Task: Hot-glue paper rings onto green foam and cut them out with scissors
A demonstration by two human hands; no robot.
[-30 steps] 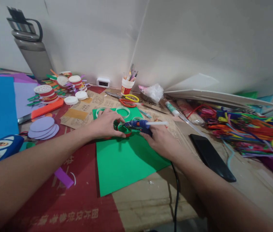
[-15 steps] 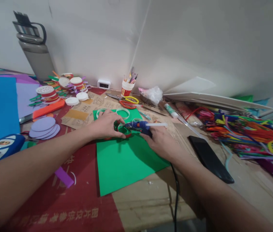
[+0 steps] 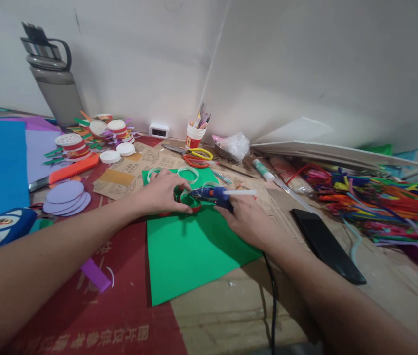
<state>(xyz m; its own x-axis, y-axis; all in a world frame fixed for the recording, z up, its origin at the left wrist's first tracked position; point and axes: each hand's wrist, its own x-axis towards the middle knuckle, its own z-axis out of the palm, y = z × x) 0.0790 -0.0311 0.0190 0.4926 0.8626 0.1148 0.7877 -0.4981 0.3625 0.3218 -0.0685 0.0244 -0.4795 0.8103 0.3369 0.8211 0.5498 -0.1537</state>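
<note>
My right hand (image 3: 247, 219) is closed around a blue hot glue gun (image 3: 212, 192), with a white glue stick (image 3: 244, 193) poking out of its rear. The gun's nozzle points left, at a red paper ring (image 3: 195, 208) on a green sheet (image 3: 194, 256). My left hand (image 3: 166, 194) pinches that ring from the left, thumb and forefinger at its edge. Further white rings (image 3: 188, 175) stand on the sheet behind my fingers, some partly hidden by them. A black cord (image 3: 273, 301) runs from beneath my right hand to the front edge.
Scissors (image 3: 194, 157) and a cup of pens (image 3: 196, 134) stand behind the sheet. A phone (image 3: 325, 246) and a heap of pipe cleaners (image 3: 386, 202) lie to the right. Purple discs (image 3: 66, 198), a utility knife (image 3: 68, 171) and a tall bottle (image 3: 55, 84) are on the left.
Both hands, the glue gun and the ring keep almost the same positions. The camera view has shifted very slightly.
</note>
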